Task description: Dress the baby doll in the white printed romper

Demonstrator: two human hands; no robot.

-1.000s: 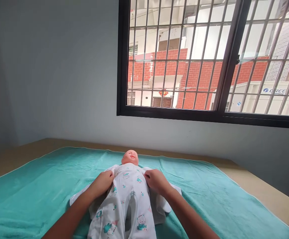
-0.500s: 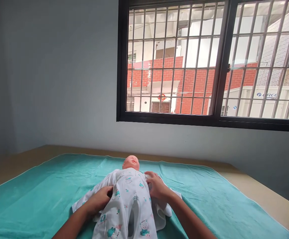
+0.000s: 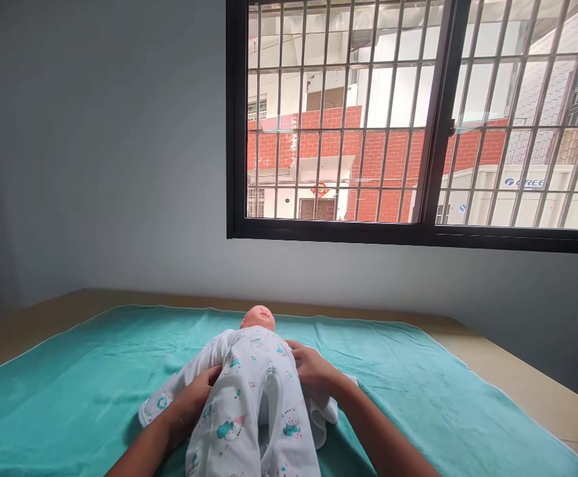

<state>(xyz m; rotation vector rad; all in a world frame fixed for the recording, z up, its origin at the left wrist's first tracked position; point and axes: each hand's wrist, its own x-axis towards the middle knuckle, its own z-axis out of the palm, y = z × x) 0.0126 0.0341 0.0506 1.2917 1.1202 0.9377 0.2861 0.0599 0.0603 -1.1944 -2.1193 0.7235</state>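
A doll lies face up, its head at the far end and most of its body hidden. White printed baby pants are spread over it, waistband near the chin and legs toward me. A white long-sleeved baby top shows beneath, its sleeves out to both sides. My left hand is closed at the left side of the pants, its fingertips tucked out of sight by the fabric. On the opposite side, my right hand curls its fingers round the pants' edge near the waist.
A teal blanket covers most of the wooden surface under the doll. Behind stands a grey wall with a black-framed, barred window.
The pants' waistband has shifted slightly toward the doll's head and covers more of its chin. Both hands stay at the sides of the pants. The view has shifted slightly.
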